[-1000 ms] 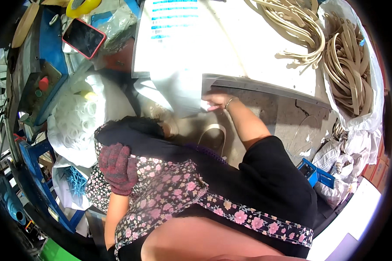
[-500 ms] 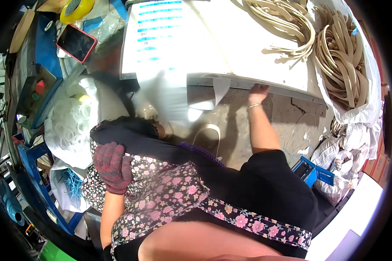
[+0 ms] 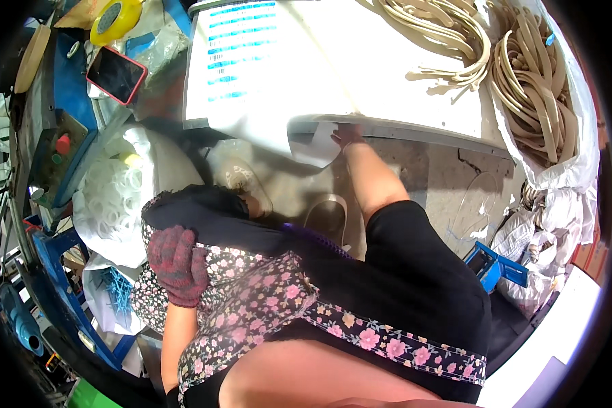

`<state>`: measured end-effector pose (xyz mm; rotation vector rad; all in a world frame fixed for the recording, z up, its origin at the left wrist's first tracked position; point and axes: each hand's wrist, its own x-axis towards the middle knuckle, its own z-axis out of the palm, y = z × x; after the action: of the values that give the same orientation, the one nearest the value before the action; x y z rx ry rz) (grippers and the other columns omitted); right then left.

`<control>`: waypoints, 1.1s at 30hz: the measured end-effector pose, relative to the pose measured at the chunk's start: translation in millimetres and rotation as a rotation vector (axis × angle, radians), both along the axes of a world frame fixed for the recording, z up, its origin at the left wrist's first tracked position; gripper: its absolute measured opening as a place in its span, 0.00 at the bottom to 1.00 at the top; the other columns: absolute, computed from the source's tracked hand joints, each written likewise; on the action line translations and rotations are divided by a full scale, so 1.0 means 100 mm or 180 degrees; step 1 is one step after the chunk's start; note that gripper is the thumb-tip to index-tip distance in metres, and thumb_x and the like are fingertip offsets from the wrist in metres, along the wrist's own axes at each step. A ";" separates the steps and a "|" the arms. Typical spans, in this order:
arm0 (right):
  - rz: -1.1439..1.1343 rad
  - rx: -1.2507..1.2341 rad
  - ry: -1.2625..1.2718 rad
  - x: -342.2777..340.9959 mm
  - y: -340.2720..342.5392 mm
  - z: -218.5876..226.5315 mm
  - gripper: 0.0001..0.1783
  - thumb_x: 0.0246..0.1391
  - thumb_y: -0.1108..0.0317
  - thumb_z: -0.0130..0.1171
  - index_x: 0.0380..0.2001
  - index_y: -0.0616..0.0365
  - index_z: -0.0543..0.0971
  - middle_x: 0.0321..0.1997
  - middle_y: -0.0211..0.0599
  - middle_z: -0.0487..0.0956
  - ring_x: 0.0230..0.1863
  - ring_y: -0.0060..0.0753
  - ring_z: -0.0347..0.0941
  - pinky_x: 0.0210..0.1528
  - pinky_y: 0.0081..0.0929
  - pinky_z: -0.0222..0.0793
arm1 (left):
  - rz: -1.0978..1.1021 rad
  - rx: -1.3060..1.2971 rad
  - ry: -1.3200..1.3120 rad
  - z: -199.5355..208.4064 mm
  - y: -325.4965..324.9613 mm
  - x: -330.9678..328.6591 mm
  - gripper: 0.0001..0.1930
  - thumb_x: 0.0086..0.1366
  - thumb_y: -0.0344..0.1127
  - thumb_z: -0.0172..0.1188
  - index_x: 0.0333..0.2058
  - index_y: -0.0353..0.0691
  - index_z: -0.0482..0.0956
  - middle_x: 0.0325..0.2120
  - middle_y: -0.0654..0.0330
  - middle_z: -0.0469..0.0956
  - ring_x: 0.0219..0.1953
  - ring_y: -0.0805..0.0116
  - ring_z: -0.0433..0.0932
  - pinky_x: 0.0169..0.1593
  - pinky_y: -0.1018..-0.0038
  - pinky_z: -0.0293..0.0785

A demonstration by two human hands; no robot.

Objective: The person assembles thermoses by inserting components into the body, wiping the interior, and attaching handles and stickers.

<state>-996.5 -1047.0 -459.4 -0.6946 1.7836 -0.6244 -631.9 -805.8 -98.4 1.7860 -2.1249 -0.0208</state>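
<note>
My left hand, in a dark red and grey knitted glove, lies over the flowered apron on my lap. Its fingers are loosely bent, with nothing visible in them. My bare right hand is at the table's front edge, with its fingers apart. They are beside the lower end of a hanging white sheet; the table edge's shadow obscures the fingertips, so a touch is unclear. On the white tabletop lies a sheet of blue-printed labels.
Beige straps lie at the table's far right, beside a white sack of similar straps. At left are a bag of translucent rings, a red-edged phone and a yellow tape roll. A blue object sits at right.
My right hand has moved left along the table's front edge to the hanging sheet's end. My left hand stays on my lap, and the view has shifted slightly.
</note>
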 end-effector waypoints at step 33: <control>-0.0578 0.1715 -0.0268 0.22 2.16 -0.69 0.18 0.65 0.54 0.44 0.36 0.56 0.77 0.32 0.36 0.78 0.30 0.33 0.72 0.35 0.29 0.71 | -0.0165 0.0131 -0.0061 0.16 -0.08 -0.09 0.19 0.54 0.35 0.58 0.46 0.40 0.73 0.43 0.51 0.74 0.45 0.49 0.72 0.53 0.50 0.65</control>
<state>-974.2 -831.2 -528.1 -0.1384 1.8364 -0.2609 -641.0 -813.5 -82.8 1.7605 -2.1989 -0.0615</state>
